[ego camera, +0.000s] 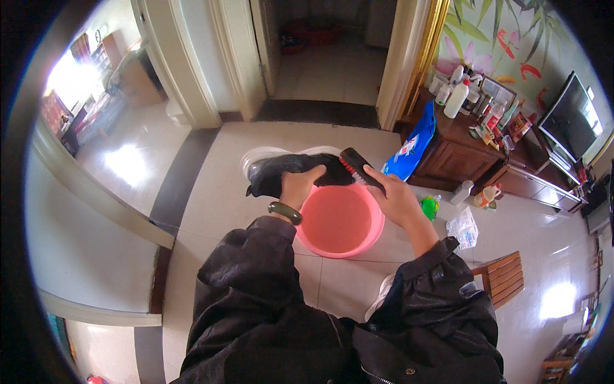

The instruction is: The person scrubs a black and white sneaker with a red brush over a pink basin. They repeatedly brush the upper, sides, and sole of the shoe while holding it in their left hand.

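My left hand (298,187) grips a black shoe (268,172) with a white sole, its thumb laid over the upper. The shoe is tipped on its side above the far rim of a pink plastic basin (379,230) that holds liquid. In my right hand (393,194) is a scrub brush (357,163) with a dark handle and red and white bristles, held against or close to the shoe's right end; which of the two I cannot tell. The fingers under the shoe are hidden.
A blue bag (415,146) leans by a wooden cabinet (460,158) crowded with bottles. On the tiled floor at right are a green packet (430,207), a white bottle (462,192), a printed paper (463,228) and a slatted wooden stool (503,278). A doorway opens ahead.
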A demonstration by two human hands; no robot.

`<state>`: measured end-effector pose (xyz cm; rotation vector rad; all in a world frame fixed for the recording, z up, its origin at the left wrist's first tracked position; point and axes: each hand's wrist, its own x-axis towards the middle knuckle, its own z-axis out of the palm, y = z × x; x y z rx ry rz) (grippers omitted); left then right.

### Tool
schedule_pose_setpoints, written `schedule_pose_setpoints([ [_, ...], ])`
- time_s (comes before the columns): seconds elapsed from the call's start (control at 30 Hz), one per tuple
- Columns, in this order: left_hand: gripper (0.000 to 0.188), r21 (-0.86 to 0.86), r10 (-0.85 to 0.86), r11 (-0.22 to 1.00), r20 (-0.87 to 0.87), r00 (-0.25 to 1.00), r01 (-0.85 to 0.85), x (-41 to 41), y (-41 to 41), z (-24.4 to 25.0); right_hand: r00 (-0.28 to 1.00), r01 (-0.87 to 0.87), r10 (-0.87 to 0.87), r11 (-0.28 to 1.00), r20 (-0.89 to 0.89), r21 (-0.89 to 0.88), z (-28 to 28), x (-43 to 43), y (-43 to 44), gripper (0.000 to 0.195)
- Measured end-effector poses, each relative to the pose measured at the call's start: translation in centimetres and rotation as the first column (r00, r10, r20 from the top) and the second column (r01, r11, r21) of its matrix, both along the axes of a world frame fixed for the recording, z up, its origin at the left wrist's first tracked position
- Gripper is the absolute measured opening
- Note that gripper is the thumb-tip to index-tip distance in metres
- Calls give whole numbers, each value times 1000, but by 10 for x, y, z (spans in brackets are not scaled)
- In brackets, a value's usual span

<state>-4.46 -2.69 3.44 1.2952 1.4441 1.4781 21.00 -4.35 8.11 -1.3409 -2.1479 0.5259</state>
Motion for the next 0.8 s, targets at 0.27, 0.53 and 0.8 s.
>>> schedule_pose_setpoints([
  [0.27, 14, 31, -11, 1000, 244, 970, 4, -3, -1, 4, 999, -40, 41, 999, -21, 34, 2, -1, -2, 49],
  [0.53, 25, -39, -69, 997, 34, 997, 71, 8, -5, 8, 1000, -5, 6, 999, -12, 50, 3, -4, -5, 47],
  [0.8, 26, 7, -27, 1000, -25, 999, 28, 3, -6, 1, 997, 17, -22, 998, 77, 63, 2, -10, -6, 49],
])
